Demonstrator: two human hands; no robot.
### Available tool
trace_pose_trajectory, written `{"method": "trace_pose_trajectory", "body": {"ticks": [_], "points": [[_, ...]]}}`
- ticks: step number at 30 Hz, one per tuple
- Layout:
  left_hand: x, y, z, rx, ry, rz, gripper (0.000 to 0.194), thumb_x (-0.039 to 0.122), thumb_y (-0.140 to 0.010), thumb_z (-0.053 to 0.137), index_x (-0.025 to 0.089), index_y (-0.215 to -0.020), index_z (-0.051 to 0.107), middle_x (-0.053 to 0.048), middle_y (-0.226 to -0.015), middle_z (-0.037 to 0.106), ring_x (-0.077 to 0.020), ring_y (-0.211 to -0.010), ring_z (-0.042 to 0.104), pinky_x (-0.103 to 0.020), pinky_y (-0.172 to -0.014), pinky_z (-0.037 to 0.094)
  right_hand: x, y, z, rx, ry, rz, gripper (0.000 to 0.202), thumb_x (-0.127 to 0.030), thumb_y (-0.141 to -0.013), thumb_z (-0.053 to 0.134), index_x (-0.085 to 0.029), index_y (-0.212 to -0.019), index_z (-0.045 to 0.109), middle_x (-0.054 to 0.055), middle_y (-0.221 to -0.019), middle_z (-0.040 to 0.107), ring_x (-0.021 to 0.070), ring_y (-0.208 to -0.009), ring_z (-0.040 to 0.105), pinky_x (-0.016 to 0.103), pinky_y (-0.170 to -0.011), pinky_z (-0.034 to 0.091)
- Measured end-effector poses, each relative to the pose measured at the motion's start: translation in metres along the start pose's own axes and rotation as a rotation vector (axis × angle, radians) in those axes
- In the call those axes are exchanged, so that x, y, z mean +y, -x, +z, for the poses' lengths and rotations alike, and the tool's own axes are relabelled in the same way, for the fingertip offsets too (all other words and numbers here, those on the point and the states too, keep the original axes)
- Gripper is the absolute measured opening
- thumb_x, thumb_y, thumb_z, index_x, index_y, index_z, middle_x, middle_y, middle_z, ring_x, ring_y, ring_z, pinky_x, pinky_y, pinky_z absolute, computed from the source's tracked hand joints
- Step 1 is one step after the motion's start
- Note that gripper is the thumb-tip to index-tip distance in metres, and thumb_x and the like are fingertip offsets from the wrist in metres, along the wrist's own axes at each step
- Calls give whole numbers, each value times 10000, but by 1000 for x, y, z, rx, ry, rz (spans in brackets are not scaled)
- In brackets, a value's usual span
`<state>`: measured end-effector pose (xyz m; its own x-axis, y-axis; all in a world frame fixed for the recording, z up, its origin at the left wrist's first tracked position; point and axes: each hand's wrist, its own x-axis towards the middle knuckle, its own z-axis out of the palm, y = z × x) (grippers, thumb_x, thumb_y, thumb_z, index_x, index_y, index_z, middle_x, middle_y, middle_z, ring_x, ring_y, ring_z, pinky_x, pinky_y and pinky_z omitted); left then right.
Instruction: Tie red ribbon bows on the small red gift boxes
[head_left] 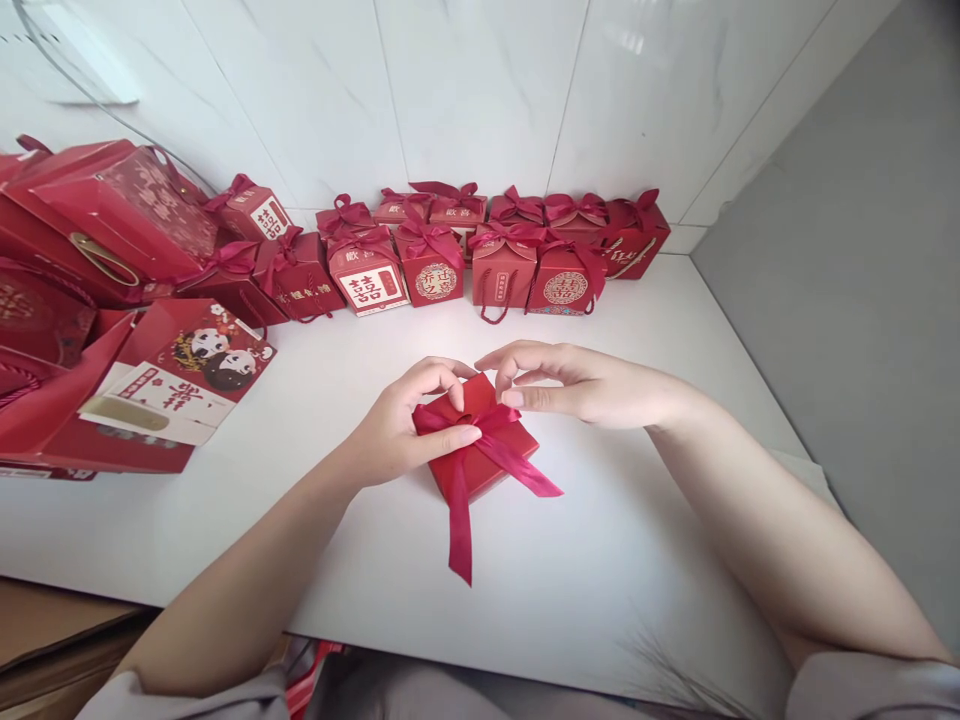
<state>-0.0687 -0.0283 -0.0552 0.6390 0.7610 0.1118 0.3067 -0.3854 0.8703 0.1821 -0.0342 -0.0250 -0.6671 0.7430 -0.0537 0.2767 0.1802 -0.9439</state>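
Observation:
A small red box (491,465) stands on the white table in front of me, with a dark pink ribbon (517,465) tied on its top. Two ribbon tails hang toward me, one down the near side and one to the right. My left hand (409,420) is at the box's left side, thumb and fingers pinching the ribbon at the knot. Just above the right corner of the box is my right hand (566,385), its fingers curled by the ribbon loop; whether anything is between them is too small to tell.
Behind, several red gift boxes (566,285) with bows stand in rows along the tiled wall (480,90). Larger red boxes (120,210) and an open one with panda figures (217,355) fill the left side. Cardboard (60,630) lies below the table's front left edge.

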Motion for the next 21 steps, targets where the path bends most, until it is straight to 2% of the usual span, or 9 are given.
{"method": "trace_pose_trajectory", "body": {"ticks": [3,8,13,21], "points": [[0,0,-1,2,-78,-4,188,331,-825,712,191,-802,588,-81,-1309,544,-250,-1218,551,-354,-997,456,2,0,1,-32,35,-6,217,-418,-914,613,-207,-963,611,56,-1271,596,215,-1120,555,390,-1008,413],[1,0,0,-14,-110,-30,161,333,-819,720,195,-798,639,-52,-1319,532,-213,-1186,569,-321,-1018,447,4,0,0,-114,83,5,221,-441,-909,623,-225,-894,665,39,-1350,535,241,-1211,519,374,-1015,411],[2,0,1,-25,-120,-36,159,340,-822,712,201,-796,640,-46,-1323,528,-211,-1213,556,-292,-973,473,6,-3,5,-17,87,0,246,-442,-916,614,-214,-826,643,33,-1389,517,242,-1189,536,393,-1011,405],[3,1,3,-26,-125,-27,149,278,-829,692,183,-749,611,-48,-1325,521,-215,-1173,583,-333,-1030,463,20,-15,15,129,112,-148,175,-229,-910,598,-188,-740,585,59,-1280,580,210,-1129,566,386,-999,406]]}}
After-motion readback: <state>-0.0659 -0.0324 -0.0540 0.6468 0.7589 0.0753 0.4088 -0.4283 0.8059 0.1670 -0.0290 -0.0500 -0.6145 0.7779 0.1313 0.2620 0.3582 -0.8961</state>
